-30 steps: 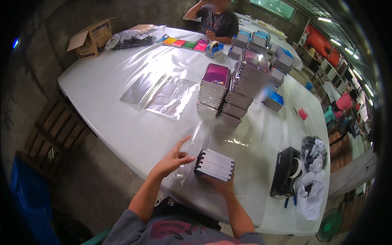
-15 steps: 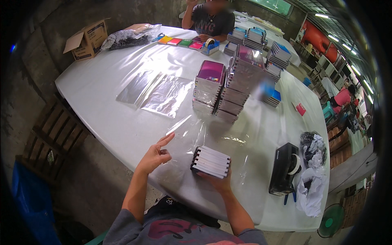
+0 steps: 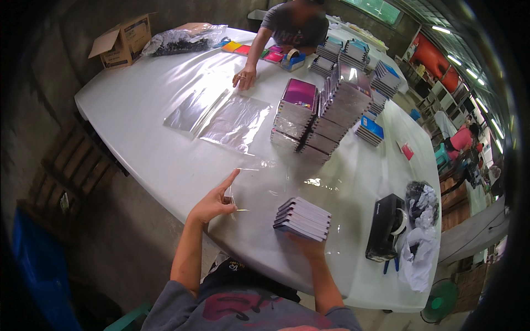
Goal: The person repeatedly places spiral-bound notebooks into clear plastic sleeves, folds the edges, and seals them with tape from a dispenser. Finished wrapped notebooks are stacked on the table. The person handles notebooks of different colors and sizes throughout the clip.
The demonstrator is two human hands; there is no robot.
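My right hand (image 3: 310,248) grips a small stack of notebooks (image 3: 302,218) from below and behind, edges facing up, above the near part of the table. To its left, my left hand (image 3: 216,203) has thumb and forefinger spread wide apart. A clear plastic bag (image 3: 259,190) seems to stretch from those fingertips across the tabletop; its outline is hard to make out. The notebooks are to the right of that hand, apart from it. Farther off lie flat clear plastic bags (image 3: 234,124), with a co-worker's hand (image 3: 244,77) at their far edge.
Tall stacks of wrapped notebooks (image 3: 298,116) stand mid-table, with blue-covered notebooks (image 3: 371,130) beside them. At right are a black tape dispenser (image 3: 382,226) and crumpled plastic (image 3: 419,243). A blue tape dispenser (image 3: 292,62) and a cardboard box (image 3: 126,44) sit at the far side.
My right hand has moved slightly right with the notebooks, which are tilted differently. My left thumb and forefinger are spread wider. The co-worker's arm has reached across to the flat plastic bags.
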